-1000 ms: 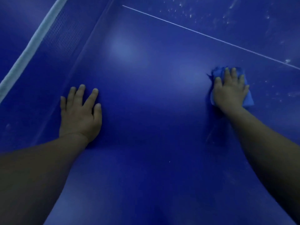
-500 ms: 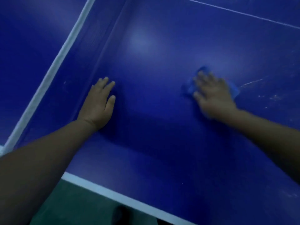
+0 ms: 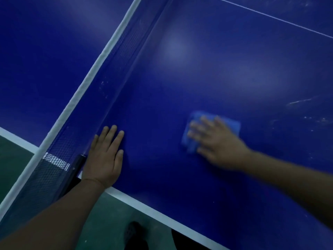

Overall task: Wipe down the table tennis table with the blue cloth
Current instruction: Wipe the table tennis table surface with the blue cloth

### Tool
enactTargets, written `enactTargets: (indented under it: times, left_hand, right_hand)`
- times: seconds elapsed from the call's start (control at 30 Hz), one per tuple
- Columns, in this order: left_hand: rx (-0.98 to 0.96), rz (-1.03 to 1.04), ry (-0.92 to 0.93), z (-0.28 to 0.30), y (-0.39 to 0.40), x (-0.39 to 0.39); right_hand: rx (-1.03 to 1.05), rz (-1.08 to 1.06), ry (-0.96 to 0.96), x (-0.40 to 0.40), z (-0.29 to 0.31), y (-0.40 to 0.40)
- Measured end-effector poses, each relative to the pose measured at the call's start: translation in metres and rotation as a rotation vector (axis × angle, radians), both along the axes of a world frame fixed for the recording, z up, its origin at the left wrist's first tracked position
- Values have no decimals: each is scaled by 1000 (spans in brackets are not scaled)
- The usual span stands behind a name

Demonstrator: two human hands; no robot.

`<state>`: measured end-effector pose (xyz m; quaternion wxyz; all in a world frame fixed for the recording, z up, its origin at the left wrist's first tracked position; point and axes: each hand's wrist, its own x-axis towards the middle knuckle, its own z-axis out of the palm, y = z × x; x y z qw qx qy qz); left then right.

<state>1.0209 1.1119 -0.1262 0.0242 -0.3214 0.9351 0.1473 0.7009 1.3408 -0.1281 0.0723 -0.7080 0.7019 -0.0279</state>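
Note:
The dark blue table tennis table (image 3: pixel 225 73) fills most of the view. A folded blue cloth (image 3: pixel 232 124) lies flat on it, right of centre. My right hand (image 3: pixel 216 143) presses on the cloth with straight spread fingers and is motion-blurred; much of the cloth is hidden under it. My left hand (image 3: pixel 104 159) rests flat on the table near its white side edge, right beside the net.
The net (image 3: pixel 115 56) with its white top band runs diagonally from bottom left to top centre, and its dark post (image 3: pixel 74 170) stands by my left wrist. A white line (image 3: pixel 270 17) crosses the far right. Dusty streaks (image 3: pixel 302 101) mark the right side. Below the table's edge are green floor (image 3: pixel 100 224) and a dark shoe (image 3: pixel 133 231).
My right hand has slid the cloth leftward and toward me across the table. The view has drawn back, so the table's near edge, the net post and the floor now show.

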Motion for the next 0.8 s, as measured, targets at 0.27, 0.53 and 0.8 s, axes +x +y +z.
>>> enactTargets:
  times: [0.27,0.53,0.8]
  left_hand:
    - [-21,-19,16,-3,-1,2]
    - [-22,-36,15,-5,-3,5]
    - [43,24,70,-1,-1,4]
  right_hand:
    - [17,-954,-61,-107,18,-132]
    - [80,536,-27,62,13,-64]
    - [76,-164,2,-28,10,-170]
